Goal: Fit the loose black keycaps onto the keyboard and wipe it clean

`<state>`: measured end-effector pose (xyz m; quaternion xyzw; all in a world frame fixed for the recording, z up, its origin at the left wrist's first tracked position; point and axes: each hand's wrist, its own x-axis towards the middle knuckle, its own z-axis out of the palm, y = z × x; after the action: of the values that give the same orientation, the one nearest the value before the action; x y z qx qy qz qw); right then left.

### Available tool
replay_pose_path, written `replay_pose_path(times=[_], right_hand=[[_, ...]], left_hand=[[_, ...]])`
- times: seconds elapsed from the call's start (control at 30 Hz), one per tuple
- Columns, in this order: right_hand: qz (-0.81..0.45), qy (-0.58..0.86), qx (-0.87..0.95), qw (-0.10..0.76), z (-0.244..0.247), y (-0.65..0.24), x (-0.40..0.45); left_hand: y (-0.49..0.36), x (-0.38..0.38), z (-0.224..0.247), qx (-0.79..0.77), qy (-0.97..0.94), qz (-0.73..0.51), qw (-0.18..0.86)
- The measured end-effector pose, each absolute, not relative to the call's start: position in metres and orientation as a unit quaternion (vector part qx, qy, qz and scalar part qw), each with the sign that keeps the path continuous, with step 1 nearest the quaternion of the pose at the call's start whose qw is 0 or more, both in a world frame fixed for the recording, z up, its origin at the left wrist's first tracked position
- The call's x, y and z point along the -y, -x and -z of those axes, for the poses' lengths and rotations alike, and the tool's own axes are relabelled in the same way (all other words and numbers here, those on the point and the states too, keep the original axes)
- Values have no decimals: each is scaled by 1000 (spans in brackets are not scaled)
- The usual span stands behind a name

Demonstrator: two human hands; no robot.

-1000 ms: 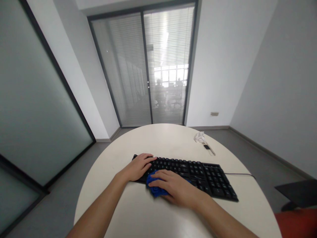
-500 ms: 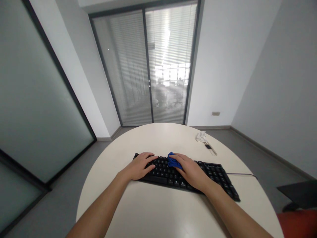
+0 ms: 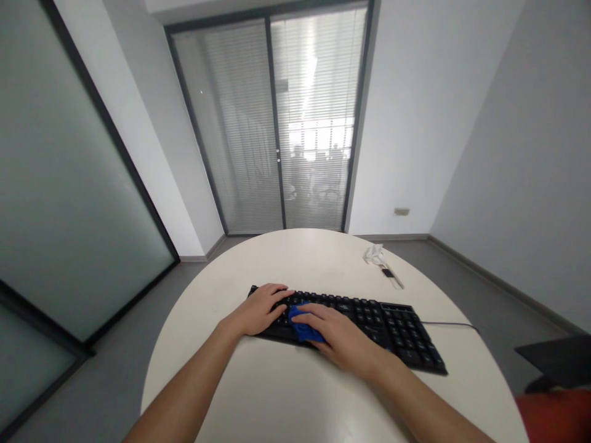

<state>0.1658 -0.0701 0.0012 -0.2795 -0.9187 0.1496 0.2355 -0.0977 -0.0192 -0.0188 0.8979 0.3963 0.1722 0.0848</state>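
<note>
A black keyboard (image 3: 369, 320) lies at a slant across the round cream table (image 3: 277, 387). Over its left end rests my left hand (image 3: 263, 309), fingers spread and holding nothing. My right hand (image 3: 332, 332) presses a crumpled blue cloth (image 3: 305, 323) onto the keys left of the keyboard's middle, with the fingers bent over it. The cloth sits just right of my left fingertips. Keys under both hands and the cloth are hidden.
The keyboard cable (image 3: 450, 323) runs off the table's right edge. Towards the back right lie a crumpled white item (image 3: 373, 253) and a thin light stick-like thing with a black part (image 3: 388, 272). A red and black chair (image 3: 556, 412) stands at the lower right.
My right hand has slid the blue cloth left and towards me, from the upper key rows to the lower ones. My left hand has stayed in place.
</note>
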Motion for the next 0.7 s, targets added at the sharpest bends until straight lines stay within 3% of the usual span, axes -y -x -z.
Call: replay_pose_path(times=[0.23,0.5,0.7], right_hand=[[-152,223,940,208,-8,-157,78],[-79,436,843,305,3,-204,37],[-111,429,850,285,17,-208,30]], left_hand=[[98,18,19,-395,-895,-180,100],[98,19,17,-390,-899,-171,97],[98,19,18,-394,-897,-174,95]])
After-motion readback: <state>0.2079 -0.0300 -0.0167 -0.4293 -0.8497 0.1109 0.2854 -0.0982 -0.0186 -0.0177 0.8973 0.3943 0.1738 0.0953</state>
